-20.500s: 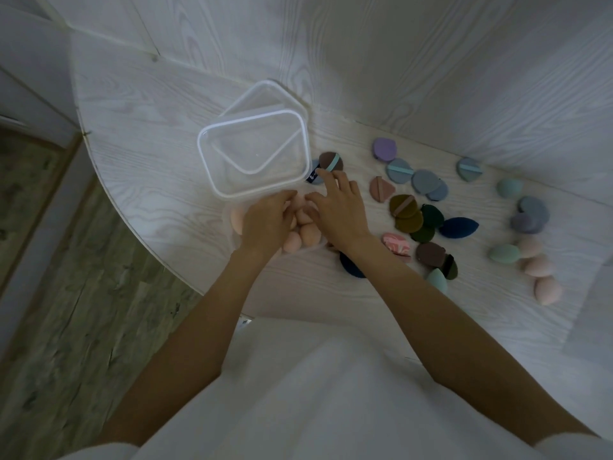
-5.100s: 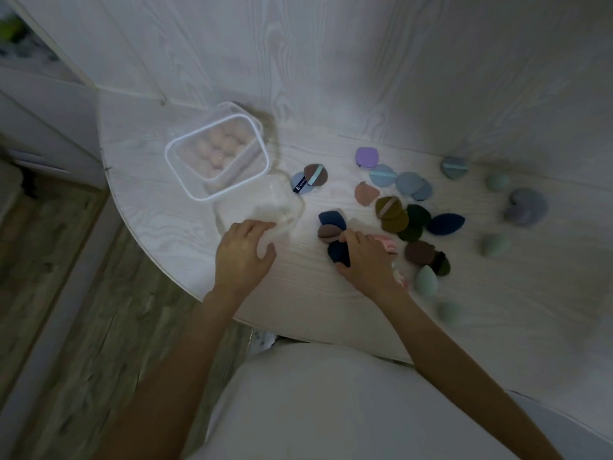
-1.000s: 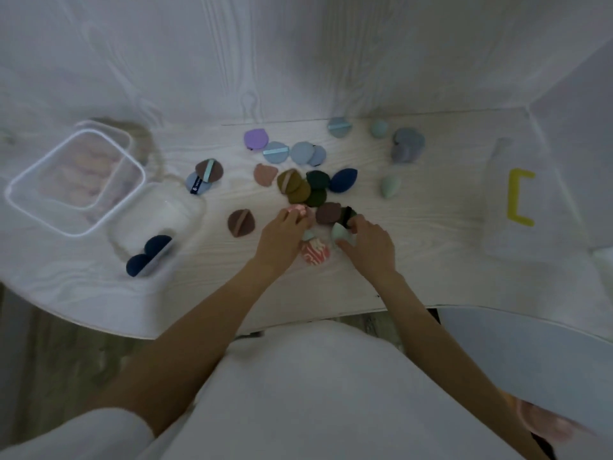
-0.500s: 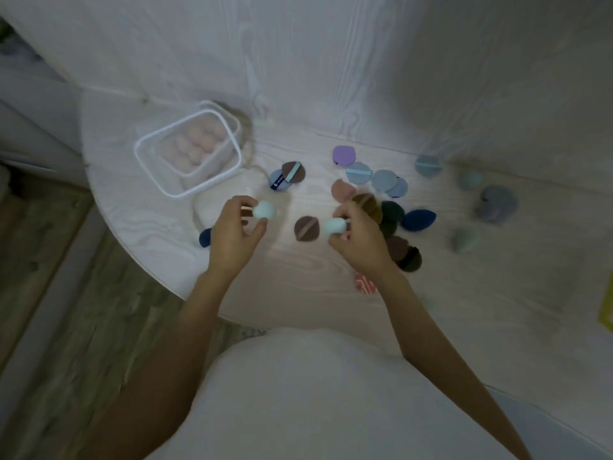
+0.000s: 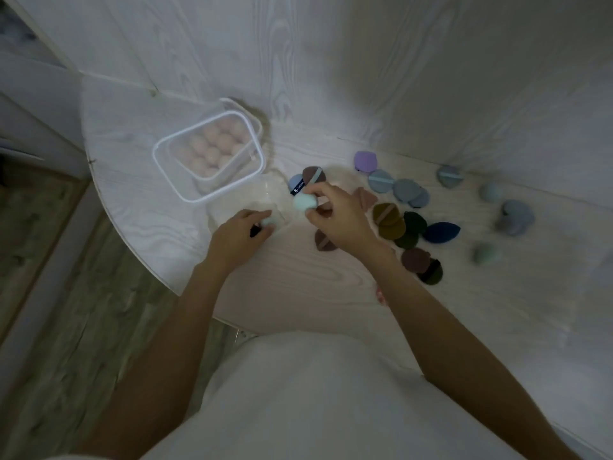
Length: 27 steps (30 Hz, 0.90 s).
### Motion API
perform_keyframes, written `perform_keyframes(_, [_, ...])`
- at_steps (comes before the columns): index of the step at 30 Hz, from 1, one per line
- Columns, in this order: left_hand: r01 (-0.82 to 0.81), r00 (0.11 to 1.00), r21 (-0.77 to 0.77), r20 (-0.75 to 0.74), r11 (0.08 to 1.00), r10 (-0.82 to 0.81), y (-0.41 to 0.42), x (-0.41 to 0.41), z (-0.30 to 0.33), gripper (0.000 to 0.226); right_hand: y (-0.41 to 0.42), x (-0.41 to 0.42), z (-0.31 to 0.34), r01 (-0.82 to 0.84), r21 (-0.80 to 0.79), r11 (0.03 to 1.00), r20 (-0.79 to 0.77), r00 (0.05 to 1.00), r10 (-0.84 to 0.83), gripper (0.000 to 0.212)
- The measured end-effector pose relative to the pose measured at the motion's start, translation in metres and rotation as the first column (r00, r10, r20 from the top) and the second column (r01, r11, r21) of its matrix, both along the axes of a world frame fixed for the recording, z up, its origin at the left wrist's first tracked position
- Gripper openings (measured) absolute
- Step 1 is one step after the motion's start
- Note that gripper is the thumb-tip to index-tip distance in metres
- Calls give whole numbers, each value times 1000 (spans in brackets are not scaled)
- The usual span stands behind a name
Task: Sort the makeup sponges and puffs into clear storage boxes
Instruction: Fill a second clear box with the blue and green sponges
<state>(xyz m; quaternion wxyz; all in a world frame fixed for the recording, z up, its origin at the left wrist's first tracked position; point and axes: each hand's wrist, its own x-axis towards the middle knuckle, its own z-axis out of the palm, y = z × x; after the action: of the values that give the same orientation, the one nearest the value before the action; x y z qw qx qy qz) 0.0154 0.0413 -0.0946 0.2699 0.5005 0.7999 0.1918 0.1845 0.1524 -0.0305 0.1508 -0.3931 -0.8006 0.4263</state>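
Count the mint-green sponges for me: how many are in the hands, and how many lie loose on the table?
In the left hand: 1 mint-green sponge
In the right hand: 1 mint-green sponge
Loose on the table: 2, the far sponge and the near sponge
Total: 4

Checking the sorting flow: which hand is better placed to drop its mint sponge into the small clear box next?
Probably left. The left hand already holds its mint sponge over the small clear box; the right hand pinches its sponge beside it.
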Motion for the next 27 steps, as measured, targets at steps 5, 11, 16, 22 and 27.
perform_keyframes(5, [41,997,-14,-61,999,-41,-10,11,-8,51,-1,-43,-19,-221,290,931,159,971,180,24])
perform_keyframes(11, [33,979,125,-206,992,-7,-20,14,-19,33,-2,-66,-33,-670,498,551,684,694,226,12])
perform_keyframes(16, [14,961,146,-276,989,27,-24,17,-24,38,5,-77,-25,-788,376,488,806,537,247,22])
perform_keyframes(22, [-31,949,166,-305,986,81,-27,22,-26,33,10,-82,-18,-820,273,504,833,463,302,24])
perform_keyframes(27, [-58,952,188,-284,980,111,-25,25,-26,32,12,-81,-16,-793,219,569,815,469,340,24])
